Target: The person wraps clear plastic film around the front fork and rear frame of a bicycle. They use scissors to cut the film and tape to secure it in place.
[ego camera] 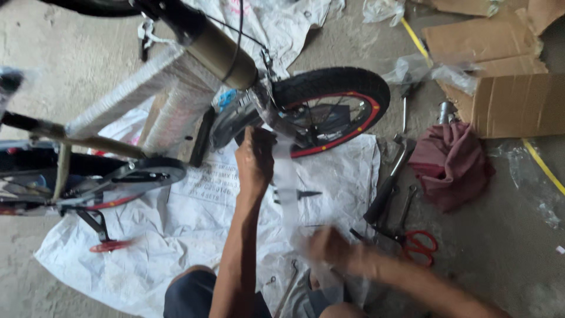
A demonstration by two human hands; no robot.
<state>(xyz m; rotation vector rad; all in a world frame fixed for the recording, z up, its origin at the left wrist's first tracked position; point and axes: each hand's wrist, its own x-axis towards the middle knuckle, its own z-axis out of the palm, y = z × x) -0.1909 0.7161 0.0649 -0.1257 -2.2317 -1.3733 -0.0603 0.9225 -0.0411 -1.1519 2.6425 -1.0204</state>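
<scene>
One small bicycle [194, 76], frame wrapped in white foam and clear film, is seen lying across one white woven sack [176, 235] spread on the concrete floor.

One front wheel [338, 106], black tyre with red rim band, is seen at the sack's far edge.

One left hand [254, 159] is raised to the fork beside that wheel, fingers curled shut on the upper end of one clear plastic wrapping strip [286, 182].

One right hand [329, 247], blurred, is held low near the strip's lower end; how far its fingers are open cannot be told.

One red pedal [109, 245] is counted at the left.

One pair of red-handled scissors [418, 242], at least two wrenches [391, 176] and one maroon cloth [453, 162] are laid on the floor at the right.

Cardboard pieces [506, 100] are noted beyond the cloth.
</scene>
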